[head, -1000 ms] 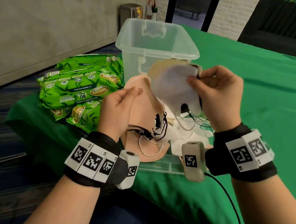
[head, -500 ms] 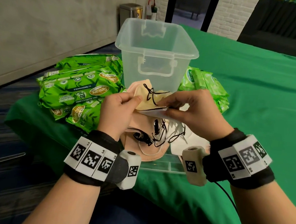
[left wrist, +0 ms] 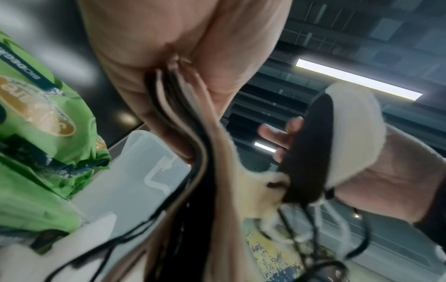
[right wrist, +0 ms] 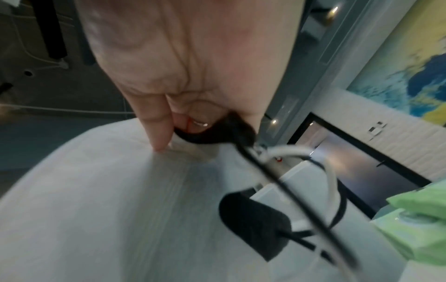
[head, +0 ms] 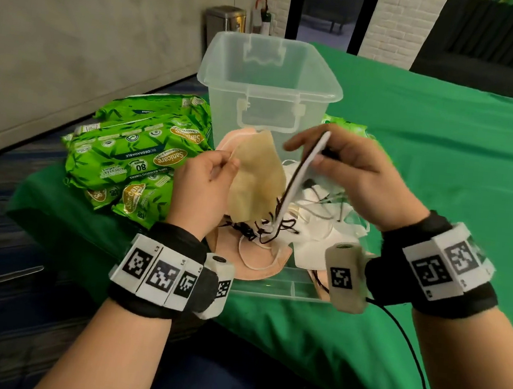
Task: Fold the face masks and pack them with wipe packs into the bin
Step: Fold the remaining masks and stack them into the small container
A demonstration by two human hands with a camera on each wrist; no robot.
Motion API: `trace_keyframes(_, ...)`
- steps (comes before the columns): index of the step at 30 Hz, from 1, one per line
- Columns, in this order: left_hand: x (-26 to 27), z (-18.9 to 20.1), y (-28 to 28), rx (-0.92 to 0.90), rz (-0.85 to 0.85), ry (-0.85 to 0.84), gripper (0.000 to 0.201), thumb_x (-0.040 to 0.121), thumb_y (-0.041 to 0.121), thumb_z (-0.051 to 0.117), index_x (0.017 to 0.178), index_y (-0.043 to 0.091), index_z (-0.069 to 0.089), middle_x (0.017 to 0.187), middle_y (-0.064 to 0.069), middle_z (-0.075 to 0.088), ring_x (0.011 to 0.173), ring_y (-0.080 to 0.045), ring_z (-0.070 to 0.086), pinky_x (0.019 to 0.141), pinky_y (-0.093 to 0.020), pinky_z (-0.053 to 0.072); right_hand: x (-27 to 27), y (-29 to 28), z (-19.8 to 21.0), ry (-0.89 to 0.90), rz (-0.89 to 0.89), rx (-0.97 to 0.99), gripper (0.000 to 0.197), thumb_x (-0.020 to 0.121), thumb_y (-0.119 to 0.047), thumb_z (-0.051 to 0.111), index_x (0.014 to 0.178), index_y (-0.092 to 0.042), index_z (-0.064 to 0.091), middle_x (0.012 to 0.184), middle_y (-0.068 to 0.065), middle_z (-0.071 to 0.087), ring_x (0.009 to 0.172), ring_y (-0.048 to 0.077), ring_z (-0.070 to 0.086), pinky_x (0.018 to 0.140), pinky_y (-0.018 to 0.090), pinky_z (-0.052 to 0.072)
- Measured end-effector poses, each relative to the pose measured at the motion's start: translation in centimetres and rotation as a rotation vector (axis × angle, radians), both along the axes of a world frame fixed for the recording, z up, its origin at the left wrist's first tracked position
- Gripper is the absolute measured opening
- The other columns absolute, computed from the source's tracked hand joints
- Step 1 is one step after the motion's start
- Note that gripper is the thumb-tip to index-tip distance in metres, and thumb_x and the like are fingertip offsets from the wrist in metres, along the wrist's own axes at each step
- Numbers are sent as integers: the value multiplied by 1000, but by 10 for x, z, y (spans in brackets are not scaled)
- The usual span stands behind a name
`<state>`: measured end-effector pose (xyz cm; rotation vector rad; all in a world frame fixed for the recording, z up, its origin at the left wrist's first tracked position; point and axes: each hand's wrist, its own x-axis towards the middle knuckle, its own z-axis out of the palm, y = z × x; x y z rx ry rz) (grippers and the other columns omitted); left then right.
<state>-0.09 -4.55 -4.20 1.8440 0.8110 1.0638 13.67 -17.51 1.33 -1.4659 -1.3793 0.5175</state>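
Masks: one tan mask [head: 258, 175] is held in the air above the near left corner of the table [head: 442, 157], just in front of the bin [head: 270, 81]. Left hand [head: 200, 188] pinches its left edge between thumb and curled fingers; in the left wrist view the layered edge runs out from between those fingers. Right hand [head: 355, 176] grips a second mask [head: 301, 173], white with a dark face, seen edge-on; the thumb presses the white side and the fingers curl behind it. Dark ear loops [head: 264, 227] hang tangled between the two masks, down onto the pile [head: 274, 250] of pink and white masks below. The pile sits in a clear tray [head: 271, 286] at the near edge. Bin stands upright and open beyond the pile. Wipe packs [head: 139, 156] lie stacked at the left edge, just beside the bin; another pack [head: 345, 124] shows behind the right hand. Green cloth lies bare to the right of the hands.
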Motion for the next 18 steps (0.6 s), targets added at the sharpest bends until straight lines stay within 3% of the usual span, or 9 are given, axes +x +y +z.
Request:
trace_keyframes(1,1,0,-1,-17,-38,-4,20,92,17,58,101,3,69,90,-10,70,77,-12,59,75,-24,52,-6,5,-2,-65,29,-52,22,84,-10,46,101,-9,59,92,-6,63,85,14,56,79,36,49)
trace_keyframes(3,2,1,-3,-29,-104,-16,20,90,20,58,98,5,70,84,-10,71,75,-14,61,75,-33,51,-12,12,-8,-265,27,-180,26,83,-18,46,101,-3,59,99,6,65,92,22,57,87,40,47)
trace_keyframes(5,0,1,-2,-38,-132,-29,20,90,18,58,99,5,70,86,-5,71,74,-4,62,76,-26,50,-11,15,-12,-377,-26,-293,23,86,-18,47,92,1,56,85,9,61,85,29,54,81,48,46)
trace_keyframes(7,-3,1,0,-53,-123,-42,16,91,13,58,100,6,69,85,3,68,69,8,58,74,-17,48,-2,14,-14,-410,-160,-361,11,88,-7,48,77,-4,50,67,0,49,75,26,47,69,40,43)
trace_keyframes(9,-4,0,2,-68,-114,-46,16,91,13,58,100,6,69,82,8,67,68,9,57,73,-16,48,5,11,-13,-501,-283,-338,24,87,-3,49,67,-12,40,61,-1,41,69,23,42,59,33,28)
trace_keyframes(10,-4,0,2,-80,-117,-49,17,91,13,58,101,5,70,82,8,67,68,7,58,73,-17,48,7,11,-12,-507,-301,-308,25,86,-2,50,67,-15,39,61,0,42,68,23,42,59,32,27)
trace_keyframes(13,0,0,0,-145,-141,-59,18,90,12,59,101,3,69,85,3,68,71,3,59,77,-22,49,5,12,-10,-297,-195,-224,20,87,-4,56,94,-21,49,73,9,60,68,21,50,62,30,40)
trace_keyframes(16,1,2,-6,-182,-204,-66,14,90,11,58,96,7,70,84,-3,68,80,-13,60,83,-33,48,-2,15,-9,-116,-104,-200,35,89,-4,56,115,-21,40,66,17,52,58,17,43,54,21,35)
trace_keyframes(18,0,3,-8,-209,-225,-80,14,91,9,56,94,12,69,85,-4,68,85,-16,60,86,-36,48,-2,18,-12,-25,-76,-190,38,89,-3,56,117,-21,37,72,26,51,64,22,45,60,29,37)
